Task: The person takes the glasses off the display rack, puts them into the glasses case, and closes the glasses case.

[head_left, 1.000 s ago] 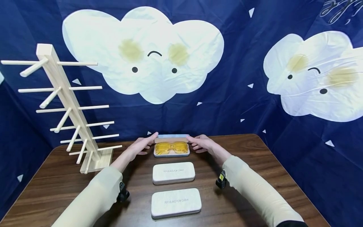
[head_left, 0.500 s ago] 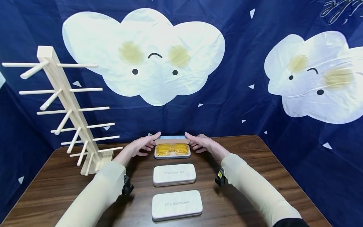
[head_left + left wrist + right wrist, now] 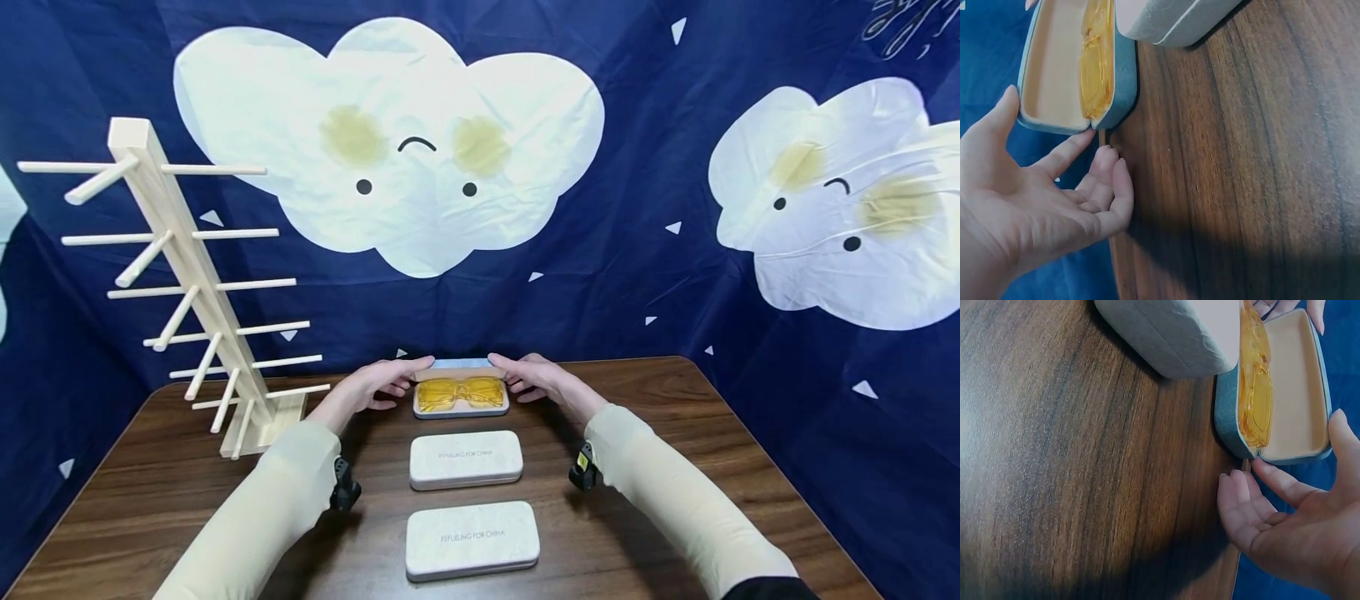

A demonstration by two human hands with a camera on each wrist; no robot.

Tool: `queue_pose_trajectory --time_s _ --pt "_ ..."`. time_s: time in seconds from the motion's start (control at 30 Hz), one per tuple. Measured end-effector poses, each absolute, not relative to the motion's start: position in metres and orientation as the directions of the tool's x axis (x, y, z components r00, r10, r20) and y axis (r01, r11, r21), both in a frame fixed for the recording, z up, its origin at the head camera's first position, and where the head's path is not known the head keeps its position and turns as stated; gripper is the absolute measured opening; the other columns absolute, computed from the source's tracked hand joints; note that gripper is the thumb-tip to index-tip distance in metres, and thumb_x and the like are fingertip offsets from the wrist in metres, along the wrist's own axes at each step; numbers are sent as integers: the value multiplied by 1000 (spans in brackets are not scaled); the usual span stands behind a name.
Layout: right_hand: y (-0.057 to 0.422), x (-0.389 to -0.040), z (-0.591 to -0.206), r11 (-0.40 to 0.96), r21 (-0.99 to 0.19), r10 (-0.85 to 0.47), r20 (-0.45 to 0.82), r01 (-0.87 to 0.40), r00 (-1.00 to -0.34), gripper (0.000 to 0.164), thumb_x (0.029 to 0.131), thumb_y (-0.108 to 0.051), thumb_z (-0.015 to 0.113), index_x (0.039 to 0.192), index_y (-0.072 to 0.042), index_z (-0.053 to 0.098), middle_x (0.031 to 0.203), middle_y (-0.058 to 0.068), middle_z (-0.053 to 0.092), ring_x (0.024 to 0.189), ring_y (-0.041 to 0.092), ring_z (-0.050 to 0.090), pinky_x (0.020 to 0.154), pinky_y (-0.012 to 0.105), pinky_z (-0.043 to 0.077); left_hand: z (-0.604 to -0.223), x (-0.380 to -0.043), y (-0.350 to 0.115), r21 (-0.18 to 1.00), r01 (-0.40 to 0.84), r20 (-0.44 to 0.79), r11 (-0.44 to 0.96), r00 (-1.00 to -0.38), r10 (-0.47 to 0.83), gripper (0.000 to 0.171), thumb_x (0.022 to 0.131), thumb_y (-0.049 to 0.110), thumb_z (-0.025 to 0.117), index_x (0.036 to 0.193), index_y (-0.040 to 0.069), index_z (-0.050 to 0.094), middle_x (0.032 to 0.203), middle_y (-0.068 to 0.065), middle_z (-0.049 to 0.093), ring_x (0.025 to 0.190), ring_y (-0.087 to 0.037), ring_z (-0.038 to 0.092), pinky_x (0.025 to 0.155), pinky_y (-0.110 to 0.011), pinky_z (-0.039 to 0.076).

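Note:
An eyeglass case point(image 3: 461, 413) lies open at the table's far edge, its beige-lined lid point(image 3: 1054, 69) raised at the back. Inside are yellow-tinted glasses point(image 3: 461, 395). My left hand point(image 3: 378, 385) is at the case's left end: the thumb touches the lid's outer rim, the index fingertip meets the hinge corner, and the other fingers curl loosely. At the right end my right hand point(image 3: 542, 380) mirrors this, thumb on the lid's rim and index fingertip by the hinge. Neither hand wraps round the case.
Two closed white cases with lettering, a middle one point(image 3: 467, 472) and a nearer one point(image 3: 472, 542), lie in line in front. A wooden peg rack point(image 3: 198, 283) stands at the left. Behind the brown wooden table point(image 3: 675, 500) hangs a blue cloud-print cloth point(image 3: 630, 283).
Both thumbs have moved inward over the lid's upper corners, the left one most clearly. The head view has shifted slightly. The glasses stay in the case.

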State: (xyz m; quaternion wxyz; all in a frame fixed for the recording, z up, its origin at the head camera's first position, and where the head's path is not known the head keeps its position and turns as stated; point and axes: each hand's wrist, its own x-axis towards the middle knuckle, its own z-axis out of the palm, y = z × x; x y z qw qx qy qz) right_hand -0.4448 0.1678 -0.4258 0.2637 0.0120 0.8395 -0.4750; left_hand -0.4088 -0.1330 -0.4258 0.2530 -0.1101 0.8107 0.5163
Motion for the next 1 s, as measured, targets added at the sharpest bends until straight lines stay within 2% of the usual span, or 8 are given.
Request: queue_pose_trajectory --time_s 0.3,0.53,0.7,0.83,1.0 --pt "167 -444 -427 549 -795 -271 -461 258 -845 74 89 -68 66 124 -3 65 127 12 62 115 24 63 96 40 59 -431 -403 -139 809 -402 -486 429 -868 104 79 85 70 69 129 5 61 124 -9 57 111 -22 55 99 -39 52" --pt "169 -444 -431 550 -801 -285 -447 237 -848 74 92 -64 65 133 -2 63 130 12 63 114 21 64 95 38 60 -434 -400 -139 825 -375 -454 423 -885 100 81 84 69 71 133 5 60 129 -11 59 115 -22 55 103 -40 51" --pt "168 -443 -432 540 -808 -287 -439 235 -852 76 92 -61 66 139 -2 59 133 12 63 113 20 63 95 36 60 -437 -399 -139 826 -370 -447 425 -890 93 83 83 70 71 135 7 60 131 -10 59 115 -21 55 102 -37 51" --pt "169 -441 -433 541 -810 -288 -430 225 -856 76 93 -60 66 140 -1 57 132 12 64 113 20 64 96 37 59 -438 -398 -139 827 -369 -441 424 -894 82 79 83 71 72 132 10 63 124 -6 59 111 -18 54 99 -33 50" --pt "169 -440 -433 530 -818 -292 -422 222 -858 75 93 -58 67 142 -2 56 135 13 64 117 22 64 101 39 57 -438 -395 -139 829 -364 -434 424 -897 79 77 82 72 72 128 11 64 114 -3 56 107 -17 51 101 -34 49"
